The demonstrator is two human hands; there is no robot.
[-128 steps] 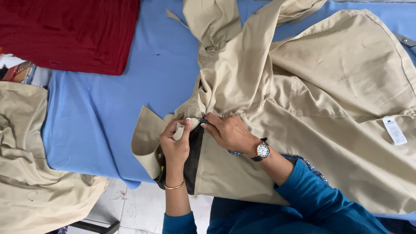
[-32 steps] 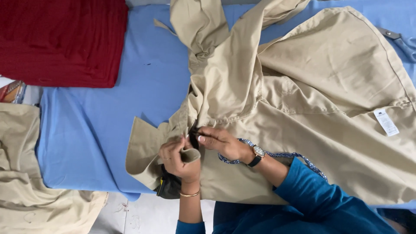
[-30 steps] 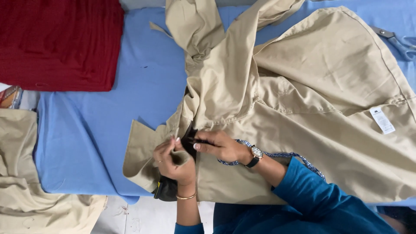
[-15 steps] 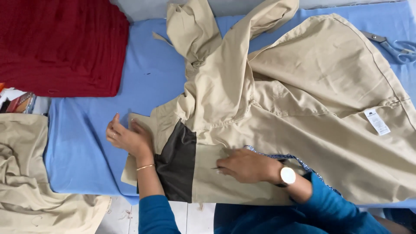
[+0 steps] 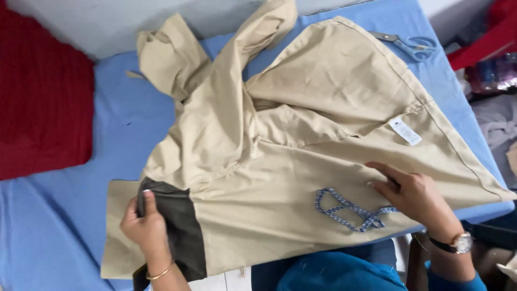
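A large beige cotton garment (image 5: 301,178) is spread flat over a blue-covered bench (image 5: 59,215), filling the centre and right of the frame, with its lower edge lying along the bench's near side. A dark grey fabric panel (image 5: 180,226) is set into it at lower left. The left hand (image 5: 144,229) is laid on that panel, its fingers (image 5: 148,202) curled loosely over the cloth edge, pressing rather than gripping. The right hand (image 5: 414,196) is rested flat at lower right, its fingers (image 5: 385,172) extended and spread, with nothing pinched. A blue patterned cord (image 5: 347,210) is seen on the cloth just beside it.

The cloth is judged light, soft and limp, likely to crease and slide on the smooth cover; hold is best taken at the seams or hem, where layers are thicker. A white sewn-in label (image 5: 405,131) is seen at right. Blue-handled scissors (image 5: 409,46) are lying at upper right, well apart from both hands. A red textured fabric pile (image 5: 43,108) occupies the left edge. Bare bench is left at lower left and left of centre; at the right edge the garment reaches the bench's rim.
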